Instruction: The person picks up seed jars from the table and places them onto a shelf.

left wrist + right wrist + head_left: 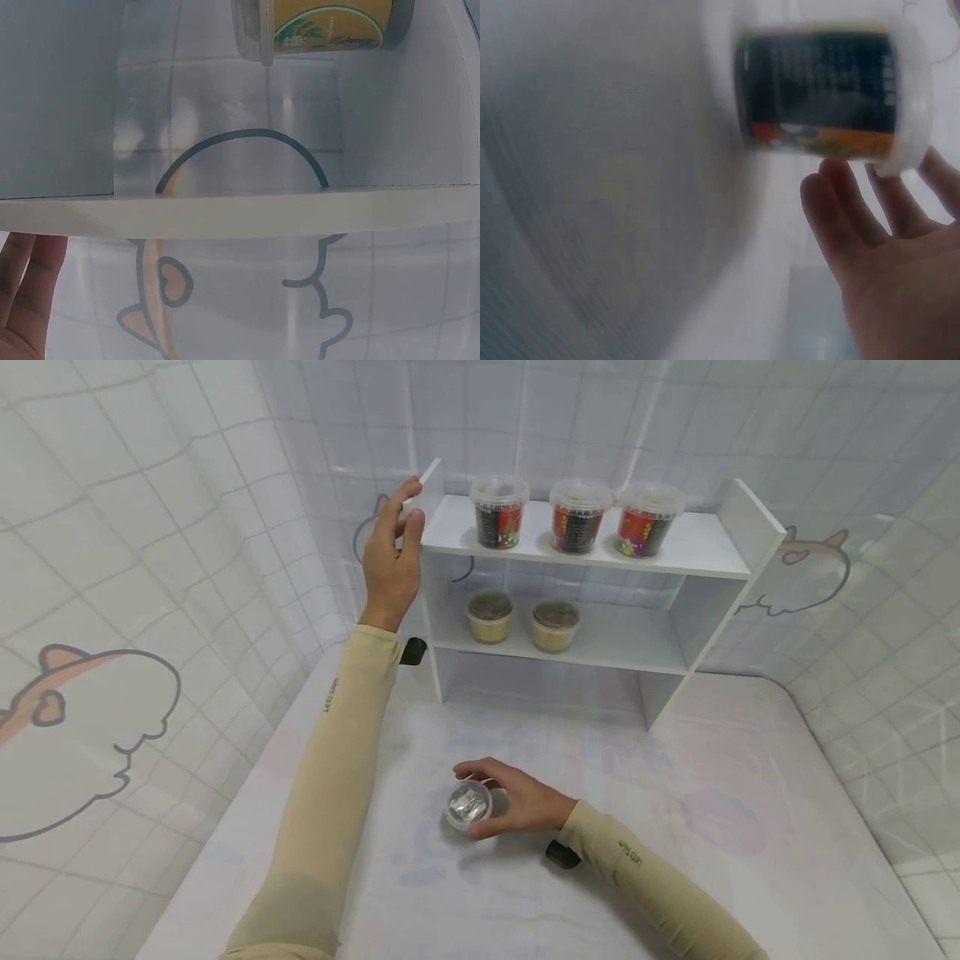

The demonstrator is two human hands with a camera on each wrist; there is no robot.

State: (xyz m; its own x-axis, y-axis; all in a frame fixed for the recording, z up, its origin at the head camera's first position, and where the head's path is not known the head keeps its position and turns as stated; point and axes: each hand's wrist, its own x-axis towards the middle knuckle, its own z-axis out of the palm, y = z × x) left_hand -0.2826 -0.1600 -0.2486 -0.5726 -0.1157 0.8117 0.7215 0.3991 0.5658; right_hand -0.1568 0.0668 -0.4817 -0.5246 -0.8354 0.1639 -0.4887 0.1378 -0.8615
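Note:
My left hand (393, 556) is raised at the left side panel of a white two-tier shelf (585, 560). Its straight fingers (37, 281) lie along the panel's outer side. Low over the table, my right hand (521, 797) is spread in a C around a small lidded cup (468, 805) that has a shiny silver patch under its clear lid. In the right wrist view, the cup (821, 94) is slightly blurred and shows a black, red and orange label. The right fingers (829, 225) end beside it, near the lid rim. Firm contact cannot be made out.
On the upper shelf stand three clear-lidded cups (577, 518) with red and black labels. Two yellowish tubs (555, 627) sit on the lower shelf. Tile-patterned sheeting (150, 527) with cartoon prints encloses the pale table (720, 760) at the left, back and right.

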